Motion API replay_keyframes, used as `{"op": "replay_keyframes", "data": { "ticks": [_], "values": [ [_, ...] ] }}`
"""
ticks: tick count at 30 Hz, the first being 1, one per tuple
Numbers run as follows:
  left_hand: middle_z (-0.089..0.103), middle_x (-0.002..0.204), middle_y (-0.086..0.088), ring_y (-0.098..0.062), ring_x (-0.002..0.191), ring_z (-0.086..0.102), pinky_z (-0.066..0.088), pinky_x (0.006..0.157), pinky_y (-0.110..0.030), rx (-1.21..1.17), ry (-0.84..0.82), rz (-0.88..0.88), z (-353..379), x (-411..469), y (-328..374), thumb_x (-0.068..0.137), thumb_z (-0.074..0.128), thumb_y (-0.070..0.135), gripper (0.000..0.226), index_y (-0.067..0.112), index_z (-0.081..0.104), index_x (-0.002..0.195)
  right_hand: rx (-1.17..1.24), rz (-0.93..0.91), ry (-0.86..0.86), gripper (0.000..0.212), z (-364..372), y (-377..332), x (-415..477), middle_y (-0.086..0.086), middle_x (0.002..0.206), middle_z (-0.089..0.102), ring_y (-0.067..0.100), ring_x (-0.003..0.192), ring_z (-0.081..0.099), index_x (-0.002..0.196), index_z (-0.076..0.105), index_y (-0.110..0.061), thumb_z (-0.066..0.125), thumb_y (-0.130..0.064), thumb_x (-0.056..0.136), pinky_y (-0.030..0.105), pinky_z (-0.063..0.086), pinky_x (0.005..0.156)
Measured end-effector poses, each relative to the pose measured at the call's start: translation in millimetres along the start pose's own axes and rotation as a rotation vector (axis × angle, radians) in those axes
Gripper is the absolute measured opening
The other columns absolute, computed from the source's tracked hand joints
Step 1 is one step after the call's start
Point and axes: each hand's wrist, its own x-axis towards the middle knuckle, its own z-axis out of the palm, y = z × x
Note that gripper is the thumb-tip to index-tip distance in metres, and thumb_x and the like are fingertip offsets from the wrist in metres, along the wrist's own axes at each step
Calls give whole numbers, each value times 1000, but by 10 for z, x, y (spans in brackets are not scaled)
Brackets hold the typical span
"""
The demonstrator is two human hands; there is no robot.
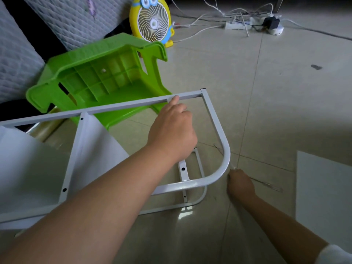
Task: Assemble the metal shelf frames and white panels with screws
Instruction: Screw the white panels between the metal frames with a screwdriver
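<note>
The left hand (172,130) rests a finger on the metal frame (215,119) lying on the floor by the white panel (28,168), while the right hand (240,184) closes on something small, maybe a screw needing its hole next.

Your left forearm runs bare from the lower left corner up toward the middle of the view, wrist nearly straight. Your left hand (172,130) shows its back to the camera, the index finger stretched forward with its tip resting on a grey metal bar, the other fingers curled loosely under. Your right arm enters from the lower right, a white cuff at the edge. Your right hand (240,184) is low, knuckles up, fingers bunched in a pinch.
</note>
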Motion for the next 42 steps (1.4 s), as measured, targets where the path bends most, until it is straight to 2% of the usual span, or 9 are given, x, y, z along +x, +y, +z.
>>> {"op": "replay_keyframes", "data": {
  "ticks": [10,15,24,26,30,36,38,40,42],
  "values": [
    [35,145,-6,-14,144,4,-1,109,-18,5,-13,-2,-31,-43,15,90,23,15,48,4,50,127,-1,-35,1,19,-42,20,73,9,104,60,24,92,60,107,49,-9,40,-10,90,33,50,79],
    [34,146,-4,-12,143,3,0,109,-17,-3,-11,-5,-37,-45,19,91,35,8,40,4,50,128,-110,-138,-13,23,26,54,66,7,108,56,21,96,58,109,55,-11,39,-15,93,30,49,81],
    [40,142,-5,-11,143,6,4,106,-15,-30,14,-30,-6,-34,12,90,35,6,38,2,53,123,-126,-150,16,17,-74,67,-4,9,105,57,23,92,57,96,56,-9,40,-8,90,30,43,72],
    [40,141,-5,-11,143,7,4,106,-15,-21,7,-28,-5,-31,13,90,35,5,38,2,53,123,-55,-134,70,14,-151,69,-8,10,100,58,23,85,56,90,55,-9,40,-10,91,28,37,65],
    [37,143,-5,-12,143,6,4,106,-17,-3,-15,-22,-32,-35,21,90,35,6,40,2,50,127,252,-127,187,17,-541,-23,93,17,99,58,32,94,55,97,61,-1,48,-8,88,30,33,68],
    [6,156,-3,-14,144,-1,0,113,-21,-36,-32,-79,-74,-27,40,95,31,11,55,7,14,147,707,-132,417,27,-1509,-453,168,13,108,60,20,95,54,110,64,0,53,-1,85,14,32,76],
    [5,156,-4,-15,144,0,0,113,-22,-11,-42,-85,-76,5,14,97,29,14,54,7,11,147,865,-151,467,27,-1863,-616,184,9,108,60,16,94,57,110,64,-4,53,-2,85,20,42,83],
    [9,156,-7,-16,144,3,2,115,-24,3,-20,-98,-95,20,-41,99,28,18,52,6,12,147,987,-218,501,27,-2211,-788,170,10,105,60,24,94,62,107,65,-4,52,-1,83,35,49,90],
    [17,154,-10,-20,143,9,7,115,-27,27,11,-115,-140,-9,-153,99,25,24,51,4,18,146,1007,-314,530,27,-2507,-1001,105,10,103,58,26,86,64,104,67,-3,51,1,82,37,52,85]
  ]
}}
